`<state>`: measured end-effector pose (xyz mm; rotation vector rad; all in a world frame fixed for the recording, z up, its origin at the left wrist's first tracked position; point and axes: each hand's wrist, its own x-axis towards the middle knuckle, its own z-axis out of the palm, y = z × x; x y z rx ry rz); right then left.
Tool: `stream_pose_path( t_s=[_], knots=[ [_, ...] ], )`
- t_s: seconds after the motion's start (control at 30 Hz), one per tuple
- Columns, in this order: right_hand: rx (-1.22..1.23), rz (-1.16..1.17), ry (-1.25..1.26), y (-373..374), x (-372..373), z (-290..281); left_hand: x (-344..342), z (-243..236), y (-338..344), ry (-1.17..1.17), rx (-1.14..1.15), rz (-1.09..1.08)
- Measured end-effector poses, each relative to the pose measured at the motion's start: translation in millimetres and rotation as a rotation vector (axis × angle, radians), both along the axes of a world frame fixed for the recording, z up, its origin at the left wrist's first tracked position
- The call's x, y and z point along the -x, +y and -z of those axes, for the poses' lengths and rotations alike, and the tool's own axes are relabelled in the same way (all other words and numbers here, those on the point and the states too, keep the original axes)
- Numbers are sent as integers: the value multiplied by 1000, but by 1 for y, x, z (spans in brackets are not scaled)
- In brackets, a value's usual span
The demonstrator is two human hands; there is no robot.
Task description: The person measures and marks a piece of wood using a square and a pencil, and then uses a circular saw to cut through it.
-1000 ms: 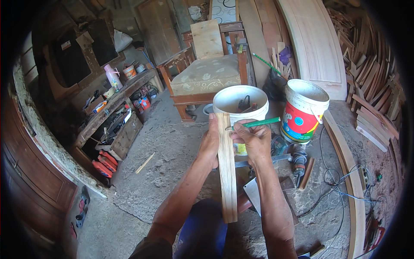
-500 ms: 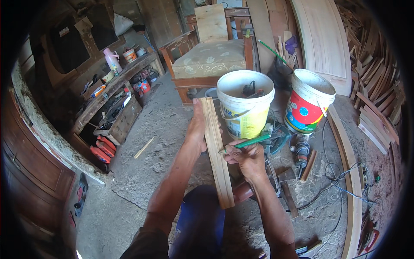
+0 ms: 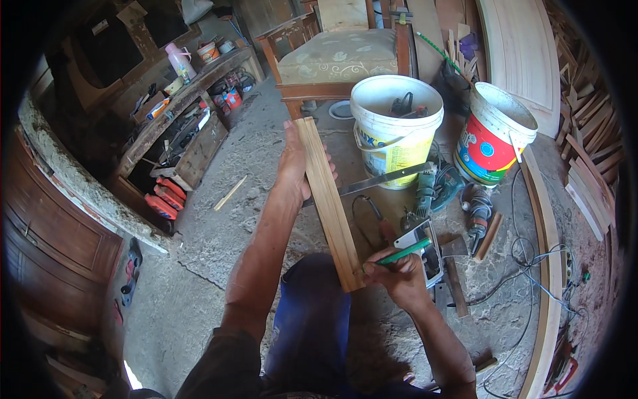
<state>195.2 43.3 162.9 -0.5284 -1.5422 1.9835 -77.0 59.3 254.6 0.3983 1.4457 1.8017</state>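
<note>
Workshop floor, dusty concrete (image 3: 219,266), cluttered with tools. Nearest me, my right hand (image 3: 399,279) has fingers pinched closed around a green pencil (image 3: 403,252), tip at the near end of a wooden strip (image 3: 329,203). Strip runs up and slightly left from my blue-trousered knee (image 3: 312,312). My left hand (image 3: 296,163) grips the strip's far part, fingers wrapped behind it, thumb side showing. A flat metal ruler (image 3: 379,181) pokes out rightward from behind the strip. Just right of my pencil hand: power tools and cables on the floor (image 3: 465,206). Farther out, white bucket (image 3: 395,130) with tools inside, red-and-white bucket (image 3: 492,143) beside it. Beyond those, a cushioned wooden chair (image 3: 339,56). Far left, low shelf (image 3: 179,126) with bottles and cans.
</note>
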Motion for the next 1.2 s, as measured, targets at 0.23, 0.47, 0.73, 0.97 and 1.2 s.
stream_pose_path(
  t_s=[0.23, 0.47, 0.73, 0.97, 1.2],
  knots=[
    [268, -309, -281, -48, -59, 91, 15, -8, -7, -17, -63, -20],
    [73, 131, 6, 26, -61, 14, -25, -38, -5, -41, -123, 105],
    [3, 406, 631, 38, -29, -121, -109, -43, 8, -78, -161, 301],
    [36, 378, 687, 56, -16, -127, -153, -21, 1, 1, -75, 415],
    [44, 417, 615, 60, -13, -119, -155, 1, 0, -49, -143, 492]
  ],
)
